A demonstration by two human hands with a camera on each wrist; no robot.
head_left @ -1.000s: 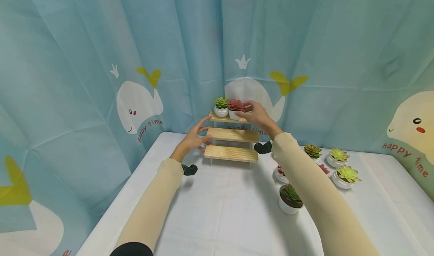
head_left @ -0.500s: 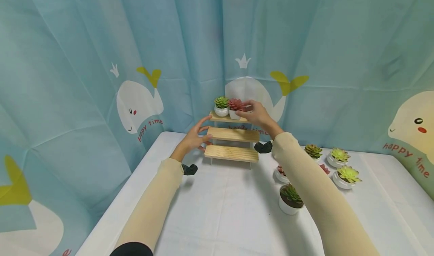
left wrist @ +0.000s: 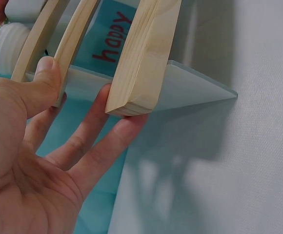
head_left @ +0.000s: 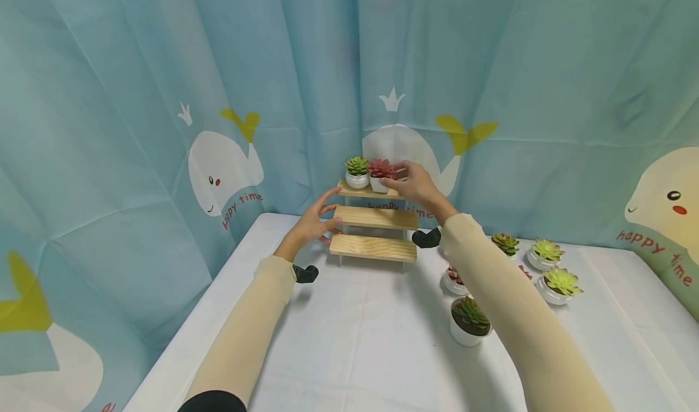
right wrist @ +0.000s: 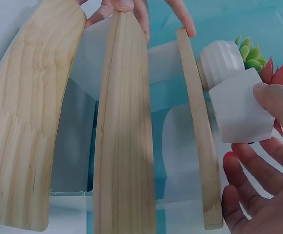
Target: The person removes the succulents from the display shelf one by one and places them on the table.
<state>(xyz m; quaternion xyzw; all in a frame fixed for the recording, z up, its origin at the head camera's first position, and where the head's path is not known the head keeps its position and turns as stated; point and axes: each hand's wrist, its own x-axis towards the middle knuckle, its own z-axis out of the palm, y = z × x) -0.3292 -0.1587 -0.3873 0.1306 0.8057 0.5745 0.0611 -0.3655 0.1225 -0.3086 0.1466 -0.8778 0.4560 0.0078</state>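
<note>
A three-tier wooden plant stand (head_left: 374,218) with clear side panels stands at the back of the table. My left hand (head_left: 312,221) grips its left end, fingers spread across the tiers. In the left wrist view the thumb lies on the middle plank (left wrist: 78,39) and two fingertips meet the end of the thick plank (left wrist: 141,58). On the top tier, my right hand (head_left: 416,185) pinches a red succulent in a white angular pot (right wrist: 241,107) between thumb and fingers. Just left of that pot sits a green succulent in a round white pot (head_left: 357,172).
Several more potted succulents stand on the right of the white table, among them a dark green one (head_left: 469,321) and a yellow-green one (head_left: 558,284). My right forearm partly covers this group. A blue curtain (head_left: 327,66) with whale prints hangs close behind the stand.
Both hands keep their places on the stand and the red succulent's pot. The right forearm has shifted very slightly to the right.
</note>
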